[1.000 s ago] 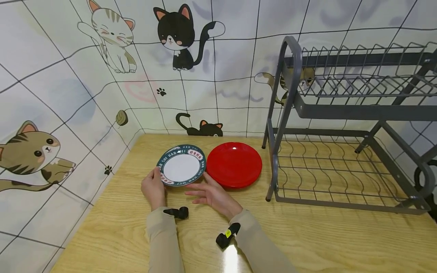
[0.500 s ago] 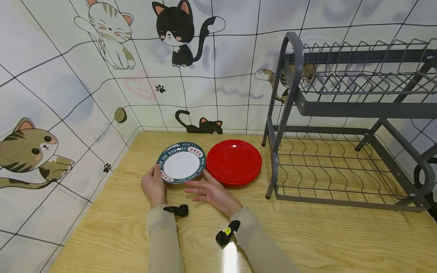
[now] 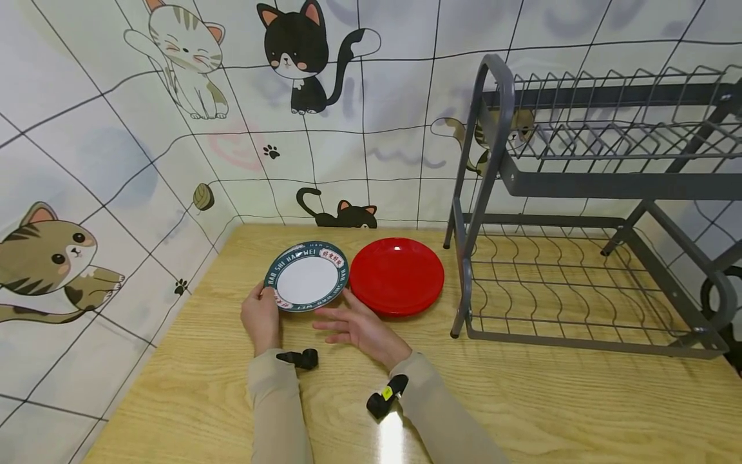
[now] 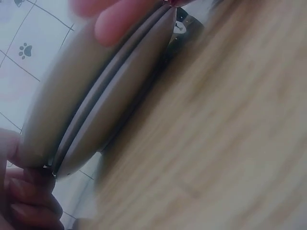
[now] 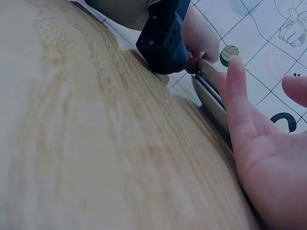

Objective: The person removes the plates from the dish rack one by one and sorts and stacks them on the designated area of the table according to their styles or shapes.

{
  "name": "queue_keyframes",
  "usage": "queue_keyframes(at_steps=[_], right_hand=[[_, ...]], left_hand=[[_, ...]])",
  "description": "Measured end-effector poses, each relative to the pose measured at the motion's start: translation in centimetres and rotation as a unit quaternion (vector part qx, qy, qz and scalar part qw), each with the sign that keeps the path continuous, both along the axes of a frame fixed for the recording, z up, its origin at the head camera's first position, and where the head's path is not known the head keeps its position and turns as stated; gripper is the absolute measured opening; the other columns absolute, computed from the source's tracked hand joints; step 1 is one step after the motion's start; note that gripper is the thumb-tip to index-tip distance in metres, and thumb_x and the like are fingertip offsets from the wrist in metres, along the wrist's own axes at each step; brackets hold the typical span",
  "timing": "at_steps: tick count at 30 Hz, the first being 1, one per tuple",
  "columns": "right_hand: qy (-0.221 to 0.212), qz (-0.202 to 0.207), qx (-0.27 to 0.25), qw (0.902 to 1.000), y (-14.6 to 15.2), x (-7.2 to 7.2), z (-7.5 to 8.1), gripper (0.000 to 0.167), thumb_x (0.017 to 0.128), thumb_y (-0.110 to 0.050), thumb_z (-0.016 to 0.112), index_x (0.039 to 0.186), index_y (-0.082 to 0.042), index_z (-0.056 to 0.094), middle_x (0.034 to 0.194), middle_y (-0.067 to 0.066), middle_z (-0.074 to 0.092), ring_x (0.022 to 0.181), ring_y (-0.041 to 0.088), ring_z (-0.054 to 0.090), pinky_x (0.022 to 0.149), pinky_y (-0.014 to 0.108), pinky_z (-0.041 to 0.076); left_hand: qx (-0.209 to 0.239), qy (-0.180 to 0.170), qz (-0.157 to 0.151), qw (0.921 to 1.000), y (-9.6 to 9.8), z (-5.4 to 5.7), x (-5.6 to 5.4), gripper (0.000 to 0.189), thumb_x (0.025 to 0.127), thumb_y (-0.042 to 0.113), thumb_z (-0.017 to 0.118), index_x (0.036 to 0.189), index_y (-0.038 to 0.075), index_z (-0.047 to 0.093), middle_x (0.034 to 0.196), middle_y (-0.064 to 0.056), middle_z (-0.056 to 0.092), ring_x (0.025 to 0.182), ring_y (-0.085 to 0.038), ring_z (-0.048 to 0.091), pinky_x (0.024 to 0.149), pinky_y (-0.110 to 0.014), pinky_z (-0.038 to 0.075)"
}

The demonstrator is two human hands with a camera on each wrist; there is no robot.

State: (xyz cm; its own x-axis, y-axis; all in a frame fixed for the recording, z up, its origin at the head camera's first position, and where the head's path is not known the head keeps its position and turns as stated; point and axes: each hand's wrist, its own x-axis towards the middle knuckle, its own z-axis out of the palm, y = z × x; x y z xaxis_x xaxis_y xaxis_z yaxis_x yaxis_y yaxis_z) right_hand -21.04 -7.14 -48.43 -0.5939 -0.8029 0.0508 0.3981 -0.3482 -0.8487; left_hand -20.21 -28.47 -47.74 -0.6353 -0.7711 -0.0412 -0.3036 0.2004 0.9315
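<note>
A white plate with a dark green lettered border (image 3: 307, 283) is tilted at the back left of the table. My left hand (image 3: 261, 319) pinches its left rim between thumb and fingers. My right hand (image 3: 362, 328) is at its lower right edge with the fingers extended and spread. In the left wrist view the underside and doubled rim lines (image 4: 105, 91) show, but I cannot tell whether a second plate lies under it. The right wrist view has the left hand (image 5: 199, 36) gripping the rim beyond the straight fingers of the right hand (image 5: 259, 148).
A red plate (image 3: 397, 277) lies close to the right of the white one. Farther right stands a two-tier grey dish rack (image 3: 597, 348) with wire shelves. A cat-patterned tiled wall (image 3: 400, 148) borders the wooden table (image 3: 551, 406) at back and left.
Both hands and the green-bordered plate hold nearly still; the plate looks slightly more tilted than a second ago. The head view has shifted a little.
</note>
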Motion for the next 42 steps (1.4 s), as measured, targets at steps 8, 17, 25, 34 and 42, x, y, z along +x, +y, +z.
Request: queue_keyframes(at_steps=[8,17,25,34,42], right_hand=[[-0.003,-0.007,-0.01,0.9999,0.09,0.07,-0.06,0.064,0.096,-0.019,0.04,0.143,-0.028,-0.003,0.135,0.023,0.035,0.116,0.039,0.042,0.088,0.045,0.04],[-0.012,0.002,-0.014,0.9998,-0.02,0.34,-0.19,0.062,0.098,-0.014,0.032,0.143,-0.025,-0.008,0.137,0.022,0.033,0.118,0.04,0.04,0.091,0.046,0.038],[-0.014,0.002,-0.008,0.9999,0.07,0.18,-0.23,0.063,0.097,-0.014,0.032,0.142,-0.024,-0.01,0.137,0.021,0.034,0.118,0.038,0.04,0.091,0.045,0.039],[-0.021,-0.001,-0.012,0.9997,0.18,-0.05,-0.48,0.065,0.097,-0.014,0.035,0.142,-0.023,-0.011,0.137,0.022,0.033,0.118,0.039,0.041,0.089,0.044,0.042],[-0.033,-0.003,-0.005,0.9994,-0.03,-0.35,-0.37,0.068,0.097,-0.015,0.037,0.141,-0.024,-0.014,0.137,0.021,0.035,0.118,0.039,0.04,0.088,0.042,0.042]], left_hand=[[-0.004,-0.012,-0.02,0.9997,0.08,0.2,0.12,0.043,0.089,0.024,0.04,0.129,0.011,0.049,0.127,-0.009,0.05,0.12,-0.022,0.04,0.099,-0.037,0.031],[-0.026,-0.021,-0.033,0.9989,-0.17,0.0,0.46,0.04,0.092,0.022,0.038,0.129,0.009,0.047,0.129,-0.013,0.048,0.121,-0.027,0.039,0.099,-0.041,0.03],[-0.022,-0.026,-0.043,0.9985,-0.07,0.02,0.4,0.042,0.094,0.026,0.04,0.132,0.009,0.044,0.131,-0.014,0.045,0.122,-0.028,0.038,0.099,-0.042,0.03],[-0.03,-0.031,-0.045,0.9981,-0.09,-0.17,0.06,0.043,0.093,0.031,0.042,0.131,0.01,0.045,0.129,-0.013,0.046,0.12,-0.027,0.04,0.098,-0.041,0.032],[-0.003,-0.041,-0.037,0.9985,-0.63,-0.19,-0.02,0.042,0.091,0.032,0.045,0.13,0.016,0.048,0.071,-0.004,0.057,0.055,-0.013,0.051,0.046,-0.023,0.039]])
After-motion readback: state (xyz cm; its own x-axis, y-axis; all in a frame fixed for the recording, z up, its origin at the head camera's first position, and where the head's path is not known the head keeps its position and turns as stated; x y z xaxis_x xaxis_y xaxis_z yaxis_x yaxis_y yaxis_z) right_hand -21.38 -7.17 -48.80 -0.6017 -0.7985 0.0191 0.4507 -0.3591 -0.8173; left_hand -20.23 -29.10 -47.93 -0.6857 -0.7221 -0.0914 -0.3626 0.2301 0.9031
